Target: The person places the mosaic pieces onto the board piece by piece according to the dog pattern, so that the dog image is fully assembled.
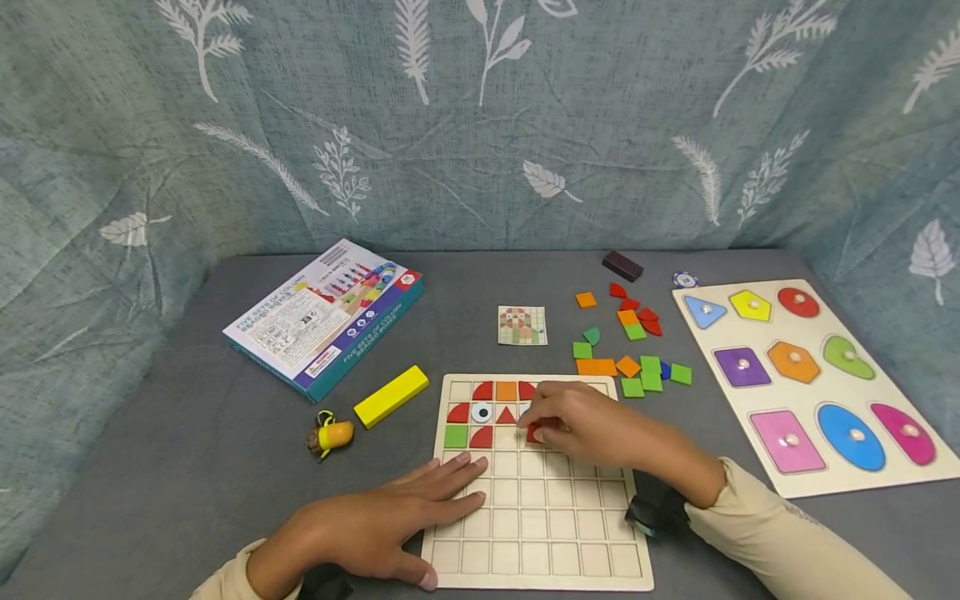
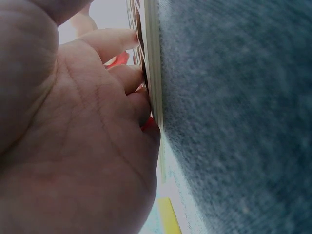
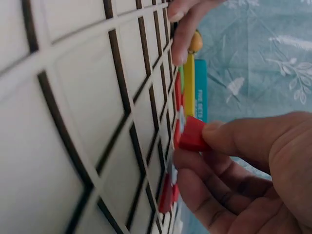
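A wooden grid board (image 1: pixel 517 521) lies on the grey table, its upper squares partly filled with red, orange and green tiles. My right hand (image 1: pixel 592 421) is over the upper right of the board. In the right wrist view its thumb and fingers pinch a red tile (image 3: pixel 194 134) close above the grid; the tile's full outline is hidden by the fingers. My left hand (image 1: pixel 382 517) rests on the board's left side, fingers spread. Set in the grid are a round eye tile (image 1: pixel 482 412), a red triangle tile (image 1: pixel 507 415) and a green square tile (image 1: pixel 455 436).
Loose tiles (image 1: pixel 651 375) lie scattered beyond the board's upper right corner, near a small pattern card (image 1: pixel 522 326). A shape puzzle board (image 1: pixel 806 400) is at the right. To the left are a yellow block (image 1: pixel 392 397), a small acorn-like toy (image 1: pixel 330 435) and a box (image 1: pixel 326 317).
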A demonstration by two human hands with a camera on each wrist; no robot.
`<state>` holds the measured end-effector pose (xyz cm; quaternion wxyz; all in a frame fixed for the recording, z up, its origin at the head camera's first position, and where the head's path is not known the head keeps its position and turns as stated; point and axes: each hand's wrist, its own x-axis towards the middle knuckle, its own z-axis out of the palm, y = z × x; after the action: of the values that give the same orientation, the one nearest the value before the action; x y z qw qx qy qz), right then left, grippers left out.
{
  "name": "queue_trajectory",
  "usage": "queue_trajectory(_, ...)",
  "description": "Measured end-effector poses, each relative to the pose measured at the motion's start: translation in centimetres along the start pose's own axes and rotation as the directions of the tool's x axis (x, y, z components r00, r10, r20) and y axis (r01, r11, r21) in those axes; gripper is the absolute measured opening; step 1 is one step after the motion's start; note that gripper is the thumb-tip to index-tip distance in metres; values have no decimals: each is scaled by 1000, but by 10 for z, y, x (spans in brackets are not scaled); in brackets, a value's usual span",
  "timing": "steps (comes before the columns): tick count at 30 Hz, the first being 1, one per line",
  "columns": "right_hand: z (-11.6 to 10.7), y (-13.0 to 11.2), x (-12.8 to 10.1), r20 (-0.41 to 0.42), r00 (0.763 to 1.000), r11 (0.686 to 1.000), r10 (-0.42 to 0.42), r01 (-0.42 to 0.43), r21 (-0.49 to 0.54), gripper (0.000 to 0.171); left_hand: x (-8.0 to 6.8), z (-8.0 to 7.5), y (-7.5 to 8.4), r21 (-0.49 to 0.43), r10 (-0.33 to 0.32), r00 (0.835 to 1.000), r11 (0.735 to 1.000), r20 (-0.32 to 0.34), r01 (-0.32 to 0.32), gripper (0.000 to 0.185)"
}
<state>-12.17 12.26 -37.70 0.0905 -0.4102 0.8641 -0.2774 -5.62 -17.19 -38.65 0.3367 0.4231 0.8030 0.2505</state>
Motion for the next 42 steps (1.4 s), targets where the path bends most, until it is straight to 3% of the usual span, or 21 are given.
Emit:
queue_trajectory(10,9,-3,9,-27,998,996,48,-45,79,17,0,1,-1,-2,13,1000,1000,-8,-13,80)
queue_trajectory(22,12,-2,13,-26,996,996,89,-89,-12,11,-1,-1,0,5,-15,1000,1000,-11,15,80)
queue_trajectory(28,15,-2,13,-32,995,994,99,-100,-41,10,0,-1,-1,7,7,1000,1000,-9,-7,81)
queue_trajectory(42,-7,11,4,-121,984,991,132,-131,19,10,0,0,-1,9,5,1000,1000,-17,-4,81)
